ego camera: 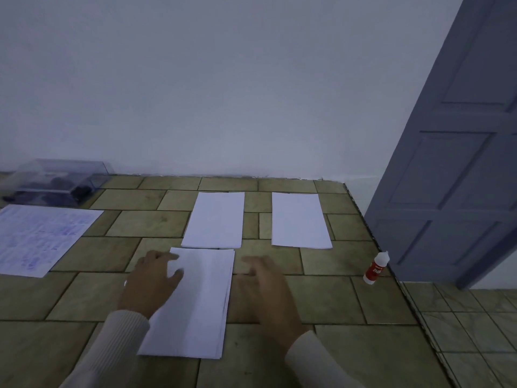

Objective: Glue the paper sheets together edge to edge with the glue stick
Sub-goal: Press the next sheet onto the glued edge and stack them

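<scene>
A thin stack of white paper sheets (195,303) lies on the tiled surface in front of me. My left hand (152,281) rests on the stack's upper left part with fingers spread. My right hand (265,287) hovers just right of the stack, fingers loosely curled and holding nothing. Two single white sheets lie farther back, one (214,219) just beyond the stack and one (299,221) to its right. A small white glue bottle (376,268) with a red label stands at the right, near the surface's edge.
A printed sheet (39,238) lies at the left. Behind it sits a clear plastic box (56,183) with dark contents, against the white wall. A grey-blue door (458,163) stands open at the right, beyond the raised surface's edge (391,264).
</scene>
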